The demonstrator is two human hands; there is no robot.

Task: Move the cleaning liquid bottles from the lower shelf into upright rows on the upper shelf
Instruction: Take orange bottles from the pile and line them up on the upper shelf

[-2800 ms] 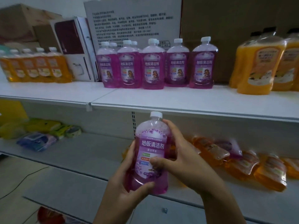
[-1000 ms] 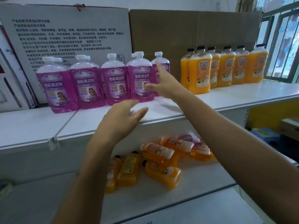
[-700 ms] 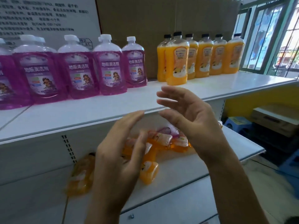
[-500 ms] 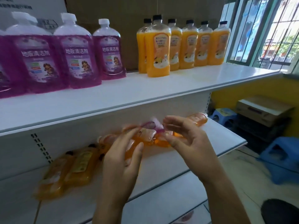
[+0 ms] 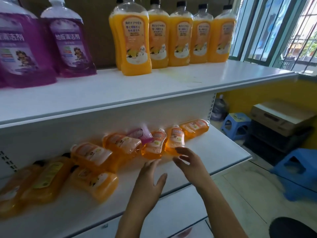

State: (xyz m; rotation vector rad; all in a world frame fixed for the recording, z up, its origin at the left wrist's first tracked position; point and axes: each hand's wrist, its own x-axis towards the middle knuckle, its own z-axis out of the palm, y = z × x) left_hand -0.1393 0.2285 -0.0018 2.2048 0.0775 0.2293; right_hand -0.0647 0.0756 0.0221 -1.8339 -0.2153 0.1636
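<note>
Head view: both hands reach toward the lower shelf [image 5: 214, 148], each holding nothing. The left hand [image 5: 151, 179] hovers at about 6 o'clock in the picture, its grip spread, fingers straight and thumb held out to the side, fingertips just short of an orange bottle [image 5: 153, 145] lying on its side. The right hand [image 5: 190, 164], just to its 3 o'clock, also has a loose, spread grip; its fingertips are at the base of a second lying orange bottle [image 5: 175, 140], though whether they touch it I cannot tell.

More orange bottles lie flat along the lower shelf: one [image 5: 195, 127] toward 2 o'clock from the hands, and a blurred cluster [image 5: 92, 158] running out toward 9 o'clock. A single purple bottle [image 5: 141, 134] lies among them against the back panel.

On the upper shelf [image 5: 188, 79], at 12 o'clock, a row of upright orange bottles [image 5: 178, 36] stands with dark caps, one [image 5: 133, 43] set in front of the rest. At 10 o'clock stand upright purple bottles [image 5: 68, 43].

Past the shelf end, at 3 o'clock, blue stools [image 5: 301, 172] and a cardboard box [image 5: 281, 115] sit on the floor.
</note>
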